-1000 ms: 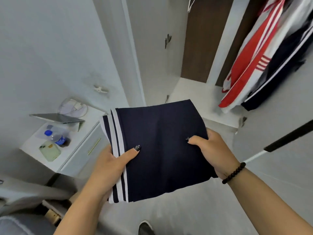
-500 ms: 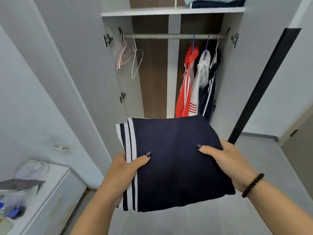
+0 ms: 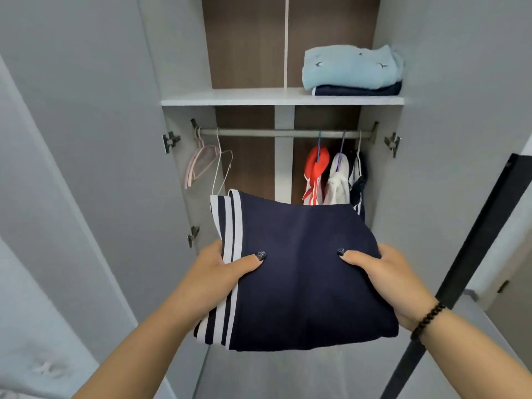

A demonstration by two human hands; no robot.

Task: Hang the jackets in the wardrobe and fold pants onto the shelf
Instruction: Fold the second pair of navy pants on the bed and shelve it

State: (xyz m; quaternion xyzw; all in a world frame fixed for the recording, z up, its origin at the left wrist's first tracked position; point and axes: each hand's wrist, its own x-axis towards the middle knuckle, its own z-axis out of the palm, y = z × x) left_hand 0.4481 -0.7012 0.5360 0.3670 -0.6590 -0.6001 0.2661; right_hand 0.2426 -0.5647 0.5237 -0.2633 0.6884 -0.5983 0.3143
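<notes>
Folded navy pants (image 3: 302,272) with white side stripes were held flat in front of the open wardrobe (image 3: 115,139), below the shelf (image 3: 230,97). The left hand (image 3: 218,272) gripped the striped edge with its thumb on top, and the right hand (image 3: 385,277) gripped the opposite edge the same way. Three jackets (image 3: 335,180) hung on the rail (image 3: 259,133), and a folded pile (image 3: 351,70) lay on the shelf.
</notes>
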